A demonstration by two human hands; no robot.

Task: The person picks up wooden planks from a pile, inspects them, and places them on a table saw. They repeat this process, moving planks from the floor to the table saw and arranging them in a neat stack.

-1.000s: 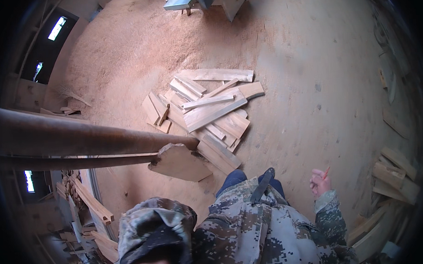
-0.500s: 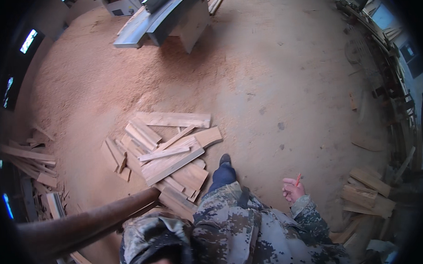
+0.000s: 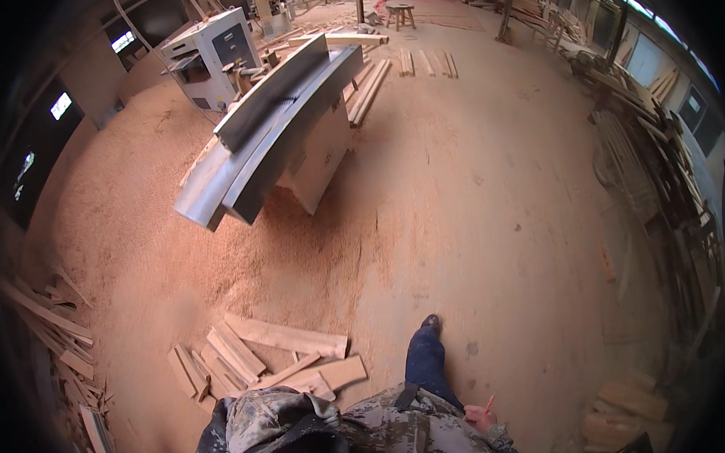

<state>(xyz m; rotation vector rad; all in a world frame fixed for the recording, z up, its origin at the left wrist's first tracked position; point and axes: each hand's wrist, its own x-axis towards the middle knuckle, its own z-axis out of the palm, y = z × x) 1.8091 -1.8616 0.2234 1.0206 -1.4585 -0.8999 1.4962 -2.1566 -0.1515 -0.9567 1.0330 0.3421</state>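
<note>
Low in the picture, at the right of my camouflage jacket (image 3: 418, 432), is my right hand (image 3: 481, 418). Its fingers are closed around a thin red pencil (image 3: 490, 402) that points upward. The hand hangs beside my dark blue trouser leg (image 3: 425, 360), which is stretched forward over the floor. My left hand is out of sight. Ahead and to the left of me lies a pile of cut boards (image 3: 290, 338), the nearest part hidden by my jacket.
A long metal-topped woodworking machine (image 3: 283, 137) stands ahead left above heaped sawdust (image 3: 260, 262). Behind it is a white cabinet machine (image 3: 217, 60). Timber lines the right wall (image 3: 640, 169); wood scraps (image 3: 624, 413) lie near right. A stool (image 3: 400, 16) stands far off.
The view has tilted up, showing more of the far workshop. The brown beam at lower left has gone from view. My right hand, still with the pencil, sits lower in the picture.
</note>
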